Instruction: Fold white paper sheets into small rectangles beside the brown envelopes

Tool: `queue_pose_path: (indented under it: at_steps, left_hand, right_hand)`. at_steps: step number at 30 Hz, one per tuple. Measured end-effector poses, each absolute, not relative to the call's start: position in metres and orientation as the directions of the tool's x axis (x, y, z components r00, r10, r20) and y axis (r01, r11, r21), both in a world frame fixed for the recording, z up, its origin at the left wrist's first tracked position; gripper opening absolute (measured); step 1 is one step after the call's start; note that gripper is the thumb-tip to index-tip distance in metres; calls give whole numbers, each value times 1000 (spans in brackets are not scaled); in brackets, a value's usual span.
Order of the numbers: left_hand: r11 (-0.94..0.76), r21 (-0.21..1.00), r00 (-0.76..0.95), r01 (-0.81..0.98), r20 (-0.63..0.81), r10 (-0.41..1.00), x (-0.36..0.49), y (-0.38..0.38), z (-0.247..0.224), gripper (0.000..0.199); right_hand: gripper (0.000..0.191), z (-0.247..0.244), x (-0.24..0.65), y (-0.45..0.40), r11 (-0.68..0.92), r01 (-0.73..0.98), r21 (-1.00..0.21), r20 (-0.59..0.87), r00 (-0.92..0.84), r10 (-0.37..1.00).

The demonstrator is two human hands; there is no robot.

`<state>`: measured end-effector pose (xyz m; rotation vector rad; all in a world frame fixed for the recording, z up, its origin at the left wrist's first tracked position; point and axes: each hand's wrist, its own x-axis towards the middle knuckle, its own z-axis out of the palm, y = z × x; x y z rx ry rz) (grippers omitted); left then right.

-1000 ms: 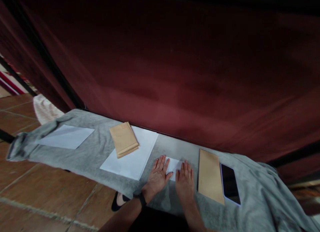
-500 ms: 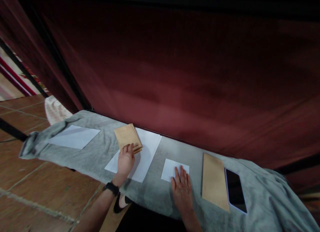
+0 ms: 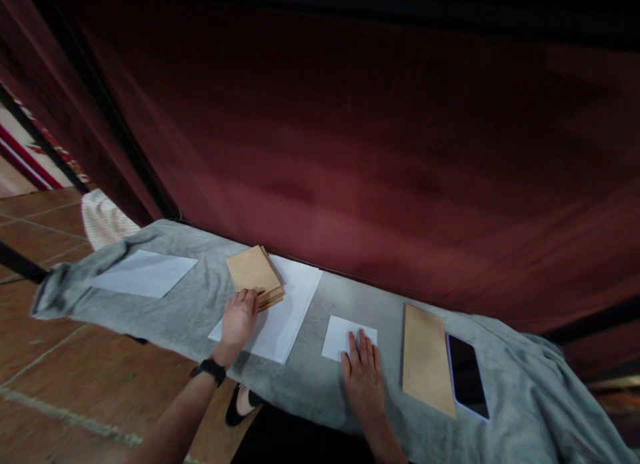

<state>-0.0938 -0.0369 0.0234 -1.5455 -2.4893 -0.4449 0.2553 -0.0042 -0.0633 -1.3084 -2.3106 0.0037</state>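
My left hand [image 3: 241, 315], with a black band on its wrist, is at the near edge of a small stack of brown paper envelopes [image 3: 254, 269]. Its fingers are closed over the stack's near left corner; how many pieces they pinch is hidden. The stack rests partly on large white paper sheets [image 3: 290, 317], its lower layers fanned out slightly to the right. Flat on a small white paper [image 3: 336, 337] lies my right hand [image 3: 364, 374], fingers stretched out and covering the paper's lower right part.
A larger brown envelope [image 3: 426, 357] lies right of my right hand, beside a dark-screened phone [image 3: 468, 377]. Another white sheet [image 3: 145, 274] is at the far left. Everything rests on a grey cloth [image 3: 350, 291] over a narrow surface, with a dark red curtain [image 3: 340, 184] behind.
My left hand has slid a little left along the near edge of the stack, uncovering more of its right side. My right hand stays flat on the small white paper.
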Motion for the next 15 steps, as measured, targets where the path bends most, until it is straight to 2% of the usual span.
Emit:
queue_pose_path:
  at_steps: [4, 6, 9, 12, 14, 15]
  left_hand:
    - [295, 19, -283, 955, 352, 892, -68, -48, 44, 26]
    - [170, -58, -139, 984, 356, 924, -45, -55, 50, 26]
    - [-11, -64, 33, 998, 351, 936, -4, -66, 49, 25]
    - [-128, 3, 119, 992, 351, 929, 36, -75, 38, 28]
    - [-169, 40, 144, 985, 358, 923, 56, -79, 29, 29]
    - [-185, 57, 153, 981, 362, 920, 64, -81, 24, 29]
  right_hand:
    - [47, -66, 256, -2, 534, 806, -257, 421, -404, 812]
    - [46, -62, 250, -2, 534, 778, -330, 437, -376, 817]
    - [48, -46, 229, -6, 505, 638, -581, 408, -308, 859]
    - [48, -22, 200, -12, 361, 334, -870, 243, -346, 906]
    - [47, -8, 186, -13, 228, 167, -959, 149, -389, 909]
    - [44, -3, 183, -14, 197, 139, -971, 129, -390, 912]
